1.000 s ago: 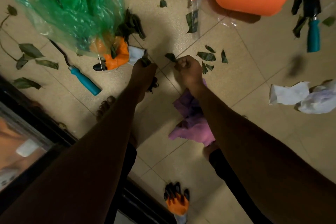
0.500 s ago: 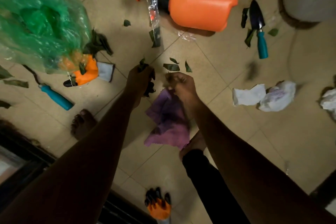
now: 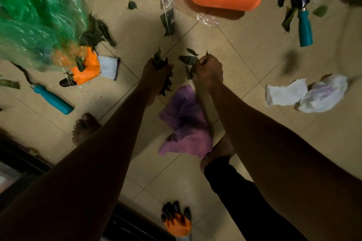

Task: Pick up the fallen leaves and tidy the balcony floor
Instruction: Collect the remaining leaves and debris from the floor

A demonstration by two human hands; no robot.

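Over tiled floor (image 3: 137,31), left hand (image 3: 156,79) fingers clutch leaf bunch (image 3: 159,60), right hand (image 3: 209,73) fingers pinch leaves (image 3: 189,60)

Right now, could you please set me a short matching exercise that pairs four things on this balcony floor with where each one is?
Things:
1 purple cloth
2 trowel
3 green bag
4 bunch of leaves

Places:
A gripped in the left hand
B upper right of the picture
C upper left of the picture
D on the tiles in mid-frame

Pairs: 1-D, 2-B, 3-C, 4-A
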